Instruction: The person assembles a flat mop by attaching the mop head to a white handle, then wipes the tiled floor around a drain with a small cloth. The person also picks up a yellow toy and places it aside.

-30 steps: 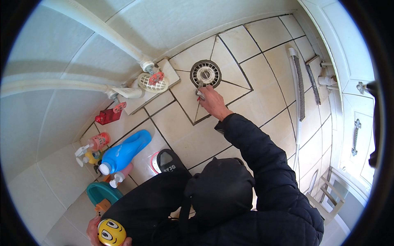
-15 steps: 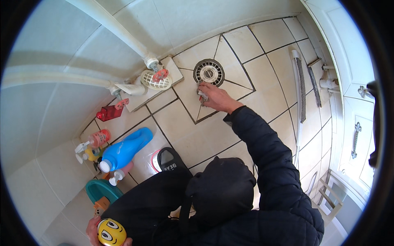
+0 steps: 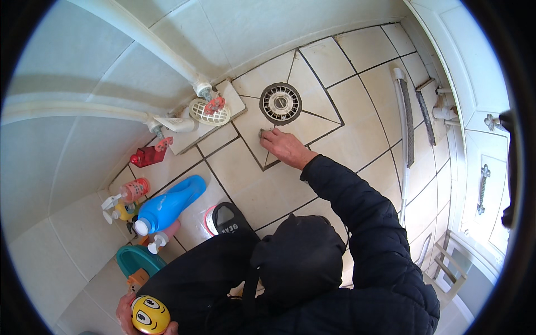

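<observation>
My right hand (image 3: 287,149) is closed, fingertips down at the tiled floor (image 3: 254,181), pressing a small crumpled greyish wad (image 3: 263,133) whose kind I cannot make out. It lies just nearer to me than the round floor drain (image 3: 281,104), a pale slotted grate with a dark rim. At the lower left, my left hand (image 3: 124,312) is wrapped round a yellow rounded thing with a cartoon face (image 3: 149,315); its lower part is cut off by the picture's edge.
A blue bottle (image 3: 170,206), a pink pump bottle (image 3: 134,190), a red bottle (image 3: 148,157) and a teal basin (image 3: 137,259) stand or lie at left. Pipes with red valve handles (image 3: 214,105) run along the wall. A white pole (image 3: 405,139) lies at right near white cabinets (image 3: 474,156).
My right hand has moved from the drain's rim toward me and slightly left, keeping the wad under its fingers. My left hand still holds the yellow thing.
</observation>
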A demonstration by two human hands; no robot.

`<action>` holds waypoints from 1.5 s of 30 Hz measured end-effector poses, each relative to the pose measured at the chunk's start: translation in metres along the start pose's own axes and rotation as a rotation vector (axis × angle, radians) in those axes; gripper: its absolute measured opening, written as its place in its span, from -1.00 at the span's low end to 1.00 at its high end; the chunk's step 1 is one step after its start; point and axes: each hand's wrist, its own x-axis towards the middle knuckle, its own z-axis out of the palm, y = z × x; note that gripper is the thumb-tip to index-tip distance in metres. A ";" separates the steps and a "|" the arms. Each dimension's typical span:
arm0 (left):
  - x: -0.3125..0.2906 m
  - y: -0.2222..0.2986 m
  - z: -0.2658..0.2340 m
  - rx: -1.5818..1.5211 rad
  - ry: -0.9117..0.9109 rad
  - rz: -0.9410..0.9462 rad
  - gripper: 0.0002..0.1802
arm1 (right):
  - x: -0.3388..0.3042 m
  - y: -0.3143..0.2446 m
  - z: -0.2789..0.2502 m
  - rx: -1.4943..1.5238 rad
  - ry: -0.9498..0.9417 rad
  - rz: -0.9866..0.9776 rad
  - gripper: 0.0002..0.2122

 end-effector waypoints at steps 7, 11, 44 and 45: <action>-0.006 -0.004 0.000 -0.026 -0.007 -0.043 0.01 | 0.009 0.028 -0.012 0.429 0.110 0.544 -0.78; -0.005 -0.004 0.002 -0.045 0.008 -0.043 0.01 | 0.005 0.027 -0.012 0.168 0.169 0.465 -0.79; -0.007 -0.001 0.002 -0.029 0.016 -0.029 -0.02 | -0.018 -0.056 0.015 0.053 0.054 0.395 -0.88; -0.006 -0.001 0.001 -0.025 0.015 -0.018 -0.02 | -0.018 -0.063 0.020 0.048 0.040 0.369 -0.88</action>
